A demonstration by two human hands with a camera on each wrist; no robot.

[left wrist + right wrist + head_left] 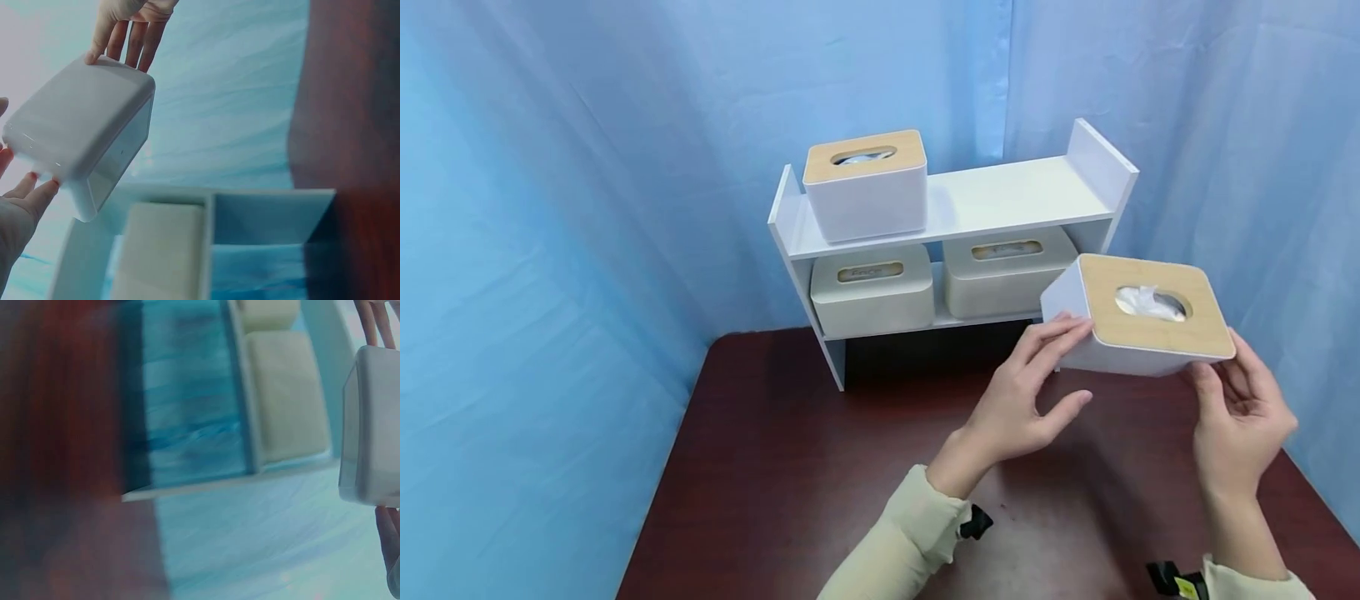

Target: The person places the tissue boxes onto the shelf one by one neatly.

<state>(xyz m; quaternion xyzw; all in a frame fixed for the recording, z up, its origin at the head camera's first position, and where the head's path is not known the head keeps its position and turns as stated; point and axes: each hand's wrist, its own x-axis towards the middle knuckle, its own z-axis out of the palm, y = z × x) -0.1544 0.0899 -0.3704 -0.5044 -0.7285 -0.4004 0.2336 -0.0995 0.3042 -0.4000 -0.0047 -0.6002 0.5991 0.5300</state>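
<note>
A white tissue box [1157, 304] with a wood-look lid is held in the air, tilted, in front of the shelf's right end. White tissue shows in its oval slot. My right hand [1243, 417] grips the near right corner, thumb on the front side and fingers around the end. At the opposite end, my left hand [1018, 400] touches the box with nearly straight fingertips, its thumb held apart below. From the left wrist view, the box [81, 115] shows its side and underside between both hands. Only part of it [381, 425] shows in the right wrist view.
A white two-tier shelf [1015, 196] stands at the back of the dark red table [760, 467]. Another wood-lidded tissue box [872, 200] sits top left. Two cream tissue boxes, left [872, 292] and right [1000, 279], occupy the lower tier. Blue curtains [625, 167] surround the table.
</note>
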